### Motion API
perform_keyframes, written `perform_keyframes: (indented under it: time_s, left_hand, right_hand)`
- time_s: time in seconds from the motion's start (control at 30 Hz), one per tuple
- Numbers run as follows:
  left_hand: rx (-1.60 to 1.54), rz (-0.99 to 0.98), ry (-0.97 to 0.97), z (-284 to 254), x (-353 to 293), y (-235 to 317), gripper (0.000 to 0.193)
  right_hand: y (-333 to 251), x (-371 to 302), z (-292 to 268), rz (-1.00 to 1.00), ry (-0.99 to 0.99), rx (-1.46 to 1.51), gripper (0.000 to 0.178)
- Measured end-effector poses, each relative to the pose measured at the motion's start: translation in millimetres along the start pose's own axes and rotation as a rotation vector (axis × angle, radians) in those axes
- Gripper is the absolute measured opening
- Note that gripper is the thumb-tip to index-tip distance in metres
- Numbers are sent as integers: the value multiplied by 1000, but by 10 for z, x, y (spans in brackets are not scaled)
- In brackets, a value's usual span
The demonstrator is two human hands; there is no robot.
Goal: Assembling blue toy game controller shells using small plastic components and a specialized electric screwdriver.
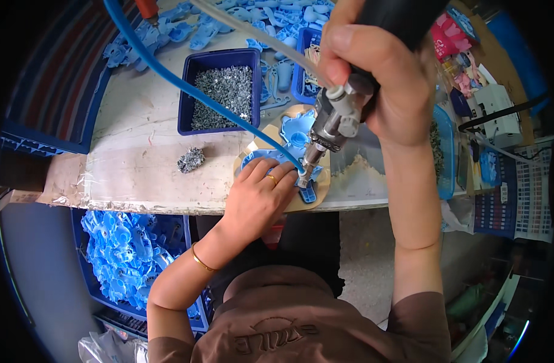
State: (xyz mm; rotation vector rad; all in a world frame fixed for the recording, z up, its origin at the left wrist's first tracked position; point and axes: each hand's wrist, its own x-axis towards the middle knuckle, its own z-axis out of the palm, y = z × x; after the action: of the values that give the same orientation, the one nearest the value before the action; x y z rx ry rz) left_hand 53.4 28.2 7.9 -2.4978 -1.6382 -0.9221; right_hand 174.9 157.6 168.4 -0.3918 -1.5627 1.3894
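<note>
I'd line the driver (332, 123) up square to the blue shell (298, 124) and press evenly. Right hand (388, 78) has the driver firmly gripped; left hand (260, 189) lies over the shell, can't tell if it's pinching. Shell's moulded plastic, partly covered, on a tan board (324, 171) near the table's (132, 175) front edge.

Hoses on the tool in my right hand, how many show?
2: a blue hose curving from the upper left to the tool's tip beside the left hand, and a whitish hose slanting from the top edge to the tool's metal section. The right hand may hide others.
</note>
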Motion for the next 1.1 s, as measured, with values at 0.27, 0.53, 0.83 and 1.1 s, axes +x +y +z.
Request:
perform_keyframes:
  time_s: [0.27, 0.53, 0.83, 1.1]
  left_hand:
    - [18, -19, -59, -2, 6, 14, 22]
    - [-94, -12, -44, -204, 51, 50, 16]
    - [-221, -432, -570, -2281, -574, -235, 14]
    - [154, -793, -560, -2310, -944, -119, 63]
  right_hand:
    - [59, -123, 163, -235, 155, 81, 4]
    - [-332, 609, -49, -274, -160, -144, 49]
    - [824, 1428, -869, -155, -105, -879, 20]
    - [2407, 1523, -565, 35, -446, -1525, 18]
